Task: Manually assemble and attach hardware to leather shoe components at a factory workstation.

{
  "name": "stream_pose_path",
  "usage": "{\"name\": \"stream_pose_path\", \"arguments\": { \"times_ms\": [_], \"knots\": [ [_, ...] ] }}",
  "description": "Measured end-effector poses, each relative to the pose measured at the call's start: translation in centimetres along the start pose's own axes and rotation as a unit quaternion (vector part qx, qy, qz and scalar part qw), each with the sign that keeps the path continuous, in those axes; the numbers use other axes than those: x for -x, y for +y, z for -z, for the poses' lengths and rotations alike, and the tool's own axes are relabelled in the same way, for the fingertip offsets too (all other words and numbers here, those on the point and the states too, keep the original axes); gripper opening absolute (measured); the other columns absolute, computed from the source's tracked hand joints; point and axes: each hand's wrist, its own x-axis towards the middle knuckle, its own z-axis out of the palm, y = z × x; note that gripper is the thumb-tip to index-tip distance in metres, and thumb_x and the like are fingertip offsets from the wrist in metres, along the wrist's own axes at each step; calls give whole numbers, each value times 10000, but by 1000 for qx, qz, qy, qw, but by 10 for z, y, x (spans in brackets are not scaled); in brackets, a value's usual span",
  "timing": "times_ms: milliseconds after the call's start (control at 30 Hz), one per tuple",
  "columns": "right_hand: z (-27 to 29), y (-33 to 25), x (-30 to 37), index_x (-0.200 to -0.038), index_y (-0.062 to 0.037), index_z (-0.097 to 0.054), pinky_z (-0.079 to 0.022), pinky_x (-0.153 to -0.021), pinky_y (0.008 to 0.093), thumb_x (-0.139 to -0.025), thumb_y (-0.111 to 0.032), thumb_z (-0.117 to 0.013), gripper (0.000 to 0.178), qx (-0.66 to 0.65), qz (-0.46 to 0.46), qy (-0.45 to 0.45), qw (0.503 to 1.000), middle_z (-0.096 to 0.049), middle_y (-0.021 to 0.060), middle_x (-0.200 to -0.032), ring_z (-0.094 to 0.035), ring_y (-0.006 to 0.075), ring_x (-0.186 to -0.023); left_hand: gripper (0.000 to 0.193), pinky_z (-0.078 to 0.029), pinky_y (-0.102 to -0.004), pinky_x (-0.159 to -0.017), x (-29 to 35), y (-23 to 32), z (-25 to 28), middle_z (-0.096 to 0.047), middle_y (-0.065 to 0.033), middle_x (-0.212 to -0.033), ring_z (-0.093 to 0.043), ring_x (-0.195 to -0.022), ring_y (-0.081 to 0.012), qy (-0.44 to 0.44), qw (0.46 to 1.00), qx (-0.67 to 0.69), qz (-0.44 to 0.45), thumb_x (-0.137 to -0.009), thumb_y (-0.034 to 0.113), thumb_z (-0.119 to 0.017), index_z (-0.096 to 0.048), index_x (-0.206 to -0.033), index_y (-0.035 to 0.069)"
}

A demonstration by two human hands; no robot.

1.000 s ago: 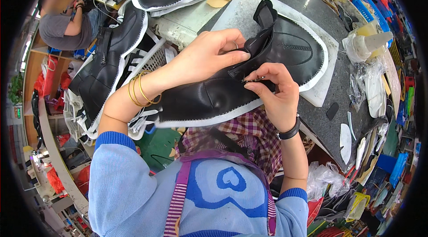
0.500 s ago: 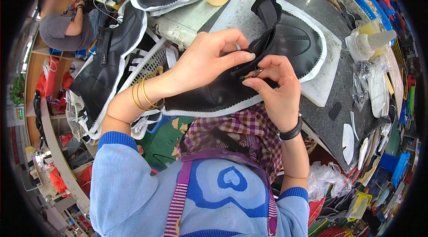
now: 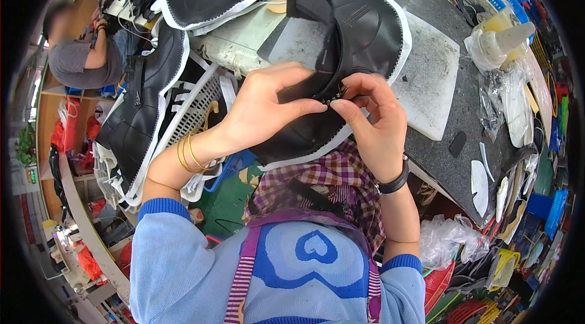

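A black leather shoe upper [image 3: 372,31] with a white, zigzag-stitched edge lies across the near edge of the work table, its tall collar part standing up. My left hand [image 3: 259,107] grips the upper from the left, with the thumb laid along the collar and the other fingers partly hidden behind it. My right hand [image 3: 378,126] pinches a small dark metal piece [image 3: 339,93], perhaps a buckle, between thumb and fingers at the collar's edge. Both thumb tips almost meet there. How the metal piece joins the leather is hidden by the fingers.
Beneath the upper is a whitish board [image 3: 429,80] on the dark stone tabletop [image 3: 439,165]. More black uppers [image 3: 146,98] lie at the left over a white plastic basket [image 3: 198,101]. A plastic-wrapped bottle [image 3: 503,40] stands at right. A person [image 3: 85,49] sits at far left.
The upper has turned and slid left, baring more of the board on its right. My left thumb has moved down beside my right thumb at the metal piece.
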Motion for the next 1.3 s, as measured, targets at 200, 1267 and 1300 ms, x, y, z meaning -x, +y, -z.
{"name": "stream_pose_path", "arguments": {
  "times_ms": [200, 1267, 1300],
  "knots": [
    [-3, -8, 0, -852, 5, -556, -440, -638, 183, -733, 29, -625, 140, -116, -46, 49, 991, -584, 20, -747, -546, 51, -689, 222, -388, -240, -571, 3, -5, -9, -503, -52, -708, -451, -626, -99, 45, 994, 95, 37, -711, 93, -674, -554, -839, -43],
    [18, -16, -18, -780, 3, -584, -407, -570, 226, -630, 37, -666, 174, -19, 68, -53, 996, -552, 50, -691, -524, 143, -610, 168, -356, -222, -541, -8, 21, -2, -533, -43, -765, -454, -627, -64, 20, 991, 130, 5, -834, 103, -546, -560, -807, -62],
    [21, -17, -17, -795, 5, -588, -392, -573, 215, -628, 29, -672, 189, 6, 60, -64, 996, -559, 53, -714, -517, 139, -628, 170, -347, -233, -536, -9, 28, 2, -531, -46, -761, -440, -619, -74, 0, 998, 53, -18, -837, 104, -540, -554, -790, -58]
  ]
}}
